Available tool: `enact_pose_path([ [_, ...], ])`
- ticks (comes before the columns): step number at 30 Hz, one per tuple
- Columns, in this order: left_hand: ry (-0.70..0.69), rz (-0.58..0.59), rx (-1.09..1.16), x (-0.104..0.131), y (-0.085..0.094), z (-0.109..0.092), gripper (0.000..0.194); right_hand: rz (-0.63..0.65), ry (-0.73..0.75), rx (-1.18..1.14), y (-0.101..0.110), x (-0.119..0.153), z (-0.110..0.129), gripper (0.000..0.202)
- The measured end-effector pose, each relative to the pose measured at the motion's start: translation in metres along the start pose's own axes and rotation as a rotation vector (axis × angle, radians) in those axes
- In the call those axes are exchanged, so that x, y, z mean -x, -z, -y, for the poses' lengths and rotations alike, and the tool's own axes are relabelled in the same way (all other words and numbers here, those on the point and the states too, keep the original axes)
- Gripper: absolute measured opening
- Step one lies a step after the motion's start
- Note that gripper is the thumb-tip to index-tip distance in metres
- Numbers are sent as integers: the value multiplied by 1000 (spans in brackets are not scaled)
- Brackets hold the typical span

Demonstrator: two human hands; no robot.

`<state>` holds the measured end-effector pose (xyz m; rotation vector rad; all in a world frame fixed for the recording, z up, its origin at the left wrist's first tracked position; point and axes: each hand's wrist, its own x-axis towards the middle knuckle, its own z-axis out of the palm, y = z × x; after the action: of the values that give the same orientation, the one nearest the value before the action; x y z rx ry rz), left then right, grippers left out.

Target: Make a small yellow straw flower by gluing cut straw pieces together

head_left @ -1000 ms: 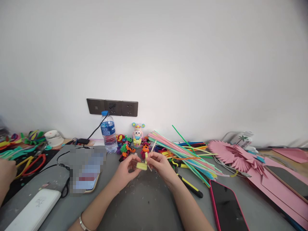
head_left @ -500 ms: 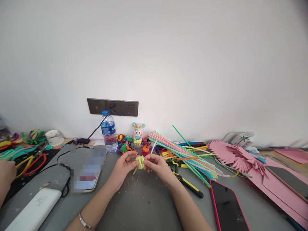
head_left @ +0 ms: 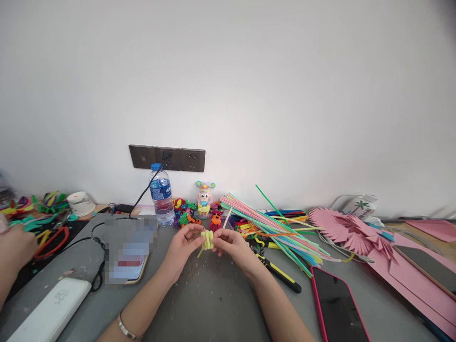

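A pale yellow pipe cleaner (head_left: 207, 241), wound into a small zigzag bundle, is held above the grey table (head_left: 213, 304). My left hand (head_left: 185, 249) pinches its left side between thumb and fingers. On the right side my right hand (head_left: 230, 244) grips it in the same way, and a straight pale end sticks up above that hand. Another short end points down at the lower left. Behind my hands stands a small figure (head_left: 204, 199) with big eyes, and a little orange figure (head_left: 215, 221) is beside it.
Loose pastel pipe cleaners (head_left: 270, 228) lie right of centre, next to yellow-black pliers (head_left: 280, 273). A red-cased phone (head_left: 338, 304) is nearer me. To the left are a water bottle (head_left: 161, 194), another phone (head_left: 133, 256), a white power bank (head_left: 53, 308) and another person's hand (head_left: 17, 249).
The bundle has turned slightly, showing its folds more fully, while both my hands stay nearly in place. The other person's hand at the left has moved right and slightly up.
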<state>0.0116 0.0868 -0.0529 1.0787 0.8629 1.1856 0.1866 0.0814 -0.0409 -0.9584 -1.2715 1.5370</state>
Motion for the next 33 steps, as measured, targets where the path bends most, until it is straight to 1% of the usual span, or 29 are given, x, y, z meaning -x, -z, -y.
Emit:
enact_pose_path([
  [4, -3, -38, -25, 0, 0, -3, 33, -49, -8, -71, 4, 0, 0, 32],
  [7, 14, -7, -53, 2, -1, -4, 32, -57, -20, -104, 6, 0, 1, 33],
  [10, 38, 58, -86, 4, -3, -4, 28, -57, -32, -116, 6, -1, 1, 33],
  [12, 27, 111, -138, 4, -4, -4, 25, -55, -35, -100, 5, -1, 0, 32],
  [17, -131, 291, -483, 10, -5, -4, 14, -74, -26, -40, 8, -1, -2, 31],
  [19, -162, 353, -596, 13, -6, -5, 11, -81, -20, -31, 10, -2, -2, 33],
  [20, -168, 366, -638, 14, -6, -6, 10, -79, -16, -29, 10, -2, -2, 33],
  [22, -189, 337, -693, 13, -5, -8, 10, -66, -11, -21, 11, -1, -2, 34],
  [26, -225, 194, -660, 9, -4, -10, 19, -33, -10, 37, 7, 0, -1, 33],
  [30, -203, 155, -625, 8, -5, -8, 18, 0, 3, 102, 3, 1, 0, 34],
  [33, -201, 131, -618, 7, -6, -5, 17, 26, 11, 103, 2, 2, 0, 33],
])
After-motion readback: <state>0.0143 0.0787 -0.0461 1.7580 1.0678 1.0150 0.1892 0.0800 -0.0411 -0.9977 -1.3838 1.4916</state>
